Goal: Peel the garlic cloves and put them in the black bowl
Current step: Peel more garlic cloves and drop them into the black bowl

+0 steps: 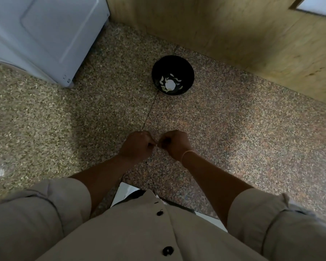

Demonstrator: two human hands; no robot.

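The black bowl [173,63] stands on the speckled stone counter, beyond my hands and slightly to the right. Inside it lie several pale garlic pieces [170,84]. My left hand [137,146] and my right hand [174,144] are held close together over the counter, fingers curled. Their fingertips pinch a tiny pale garlic clove [157,146] between them; it is mostly hidden by the fingers. A thin band circles my right wrist.
A white appliance [43,34] stands at the back left on the counter. A wooden wall [233,29] runs along the back and right. The speckled counter [64,119] spreads to both sides. A white object [124,193] shows at the counter's front edge, by my shirt.
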